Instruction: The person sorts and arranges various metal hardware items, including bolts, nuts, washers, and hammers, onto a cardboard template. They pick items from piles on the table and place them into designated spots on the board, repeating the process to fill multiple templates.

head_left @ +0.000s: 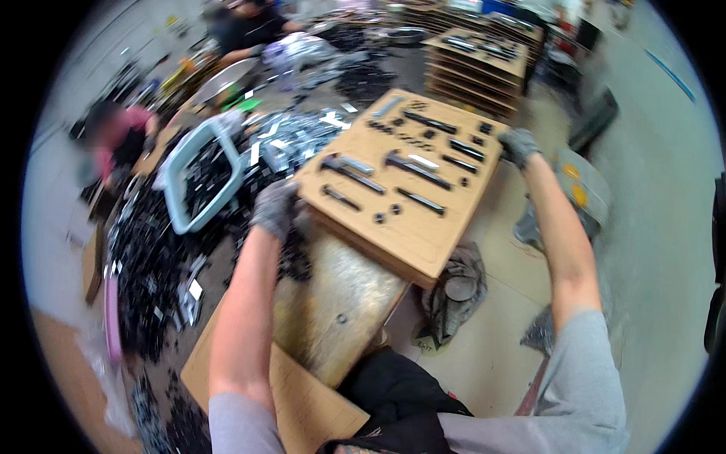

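Note:
A tan board (401, 246) is held up between my two hands above the corner of the work table. Black and silver metal hardware pieces (420, 168) lie spread over its top, long bars along with small blocks and rings. The near side looks thick; whether it is one board or several stacked is unclear. My left hand (276, 209), in a grey knit glove, grips the left edge near the corner. On the far right edge, my right hand (520, 146), gloved alike, is closed around the side. Fingers under the board are hidden.
Loose black and silver pieces (140, 250) heap the table at left, around a pale blue plastic basket (175, 206). Laden boards (473, 79) are stacked behind. Another board (310, 405) lies near my lap. Grey cloth (461, 291) sits below right. Two people work at the table's far side.

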The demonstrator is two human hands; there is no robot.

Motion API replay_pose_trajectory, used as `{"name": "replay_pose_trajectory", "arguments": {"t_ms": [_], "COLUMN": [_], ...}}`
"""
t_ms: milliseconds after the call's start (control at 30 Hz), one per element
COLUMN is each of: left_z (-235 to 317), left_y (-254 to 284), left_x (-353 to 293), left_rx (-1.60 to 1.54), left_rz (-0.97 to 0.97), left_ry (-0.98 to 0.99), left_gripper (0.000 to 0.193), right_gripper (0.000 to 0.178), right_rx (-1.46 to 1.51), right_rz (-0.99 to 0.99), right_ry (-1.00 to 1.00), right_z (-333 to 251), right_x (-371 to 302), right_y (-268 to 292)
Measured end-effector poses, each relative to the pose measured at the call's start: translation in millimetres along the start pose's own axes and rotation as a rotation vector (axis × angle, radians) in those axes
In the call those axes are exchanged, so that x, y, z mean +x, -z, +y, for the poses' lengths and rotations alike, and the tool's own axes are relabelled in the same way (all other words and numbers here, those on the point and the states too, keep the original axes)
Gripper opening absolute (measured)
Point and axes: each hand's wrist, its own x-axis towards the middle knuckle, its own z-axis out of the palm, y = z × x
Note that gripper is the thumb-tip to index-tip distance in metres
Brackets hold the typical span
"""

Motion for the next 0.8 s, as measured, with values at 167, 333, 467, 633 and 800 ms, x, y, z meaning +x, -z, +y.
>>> {"name": "replay_pose_trajectory", "arguments": {"t_ms": [167, 333, 467, 633, 800], "left_z": [17, 7, -32, -80, -104], "left_y": [-3, 75, 173, 268, 278], "left_x": [-54, -199, -310, -410, -471], "left_rx": [-0.153, 0.243, 0.301, 0.514, 0.848], "left_rz": [-0.057, -0.052, 0.361, 0.859, 1.072], "left_ry": [-0.003, -0.043, -0.158, -0.294, -0.208], "left_gripper": [0.032, 0.04, 0.032, 0.024, 0.025], "right_gripper": [0.012, 0.028, 0.028, 0.023, 0.035], "right_rx": [-0.229, -0.113, 0.197, -0.178, -0.743], "right_rz": [-0.201, 0.158, -0.184, -0.378, -0.543], "right_ry": [0.301, 0.285, 0.636, 0.953, 0.871], "right_z": [20, -21, -114, -182, -202], "right_x": [7, -43, -197, -324, -291], "right_y": [32, 17, -57, -202, -367]}}
